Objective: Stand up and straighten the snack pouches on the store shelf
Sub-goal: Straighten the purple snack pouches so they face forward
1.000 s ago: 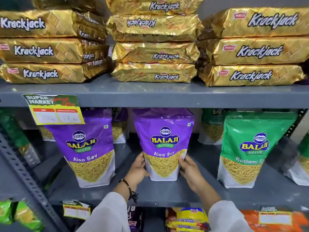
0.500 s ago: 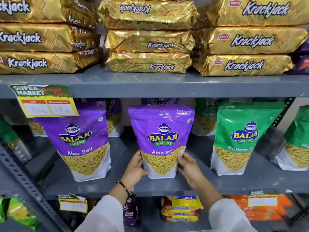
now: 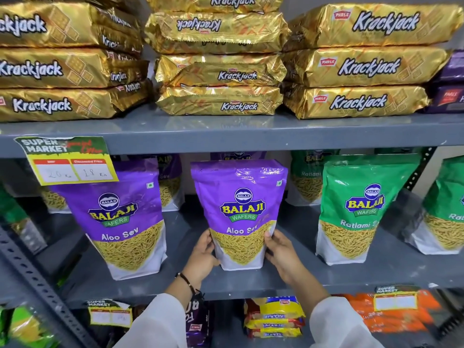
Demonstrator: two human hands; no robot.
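A purple Aloo Sev pouch [image 3: 238, 204] stands upright in the middle of the grey middle shelf [image 3: 251, 285]. My left hand [image 3: 200, 257] grips its lower left edge and my right hand [image 3: 282, 252] grips its lower right edge. A second purple Aloo Sev pouch [image 3: 120, 222] stands to the left, leaning a little to the left. A green Ratlami Sev pouch [image 3: 356, 212] stands upright to the right, with another green pouch [image 3: 447, 212] cut off at the frame edge. More purple and green pouches stand behind them, partly hidden.
Stacks of gold Krackjack packs [image 3: 221, 71] fill the upper shelf [image 3: 226, 131]. A price tag [image 3: 67, 162] hangs from its front edge at the left. A slotted metal upright [image 3: 37, 282] runs diagonally at lower left. Biscuit packs [image 3: 273, 317] lie on the shelf below.
The view has moved closer and slightly down. Both hands stay on the middle purple pouch, which now stands a little straighter and further forward.
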